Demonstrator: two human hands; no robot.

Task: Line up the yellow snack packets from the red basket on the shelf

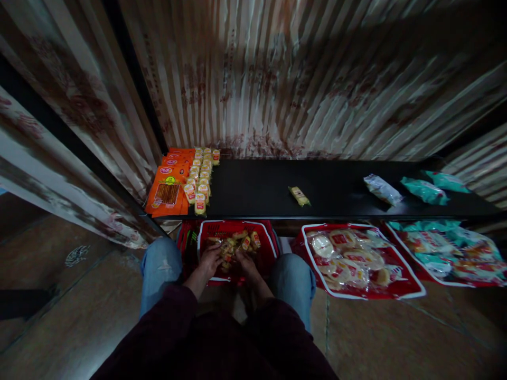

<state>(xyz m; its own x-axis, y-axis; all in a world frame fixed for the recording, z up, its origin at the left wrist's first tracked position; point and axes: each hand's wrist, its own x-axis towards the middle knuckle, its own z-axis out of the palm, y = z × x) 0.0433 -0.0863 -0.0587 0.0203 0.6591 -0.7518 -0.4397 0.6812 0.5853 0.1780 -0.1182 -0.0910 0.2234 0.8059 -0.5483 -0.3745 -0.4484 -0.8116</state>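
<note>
A red basket [271, 244] with a white rim stands between my knees, below the front edge of the black shelf. Inside it lies a heap of small yellow wrapped snack packets [246, 243]. My left hand [210, 258] reaches in from the left, its fingers curled against packets in the middle of the heap. From the opposite side my right hand [246, 263] closes its fingers on packets there, close to the left one. The palms and some fingertips are hidden, and the picture is dim.
The black shelf [253, 184] carries orange snack bags [168, 184], rows of small yellow packets [201, 179], a lone yellow packet [300, 196], a white-purple bag [382, 190] and teal bags [424, 190]. Baskets of round wrapped crackers [348, 258] and mixed bags [459, 248] stand right.
</note>
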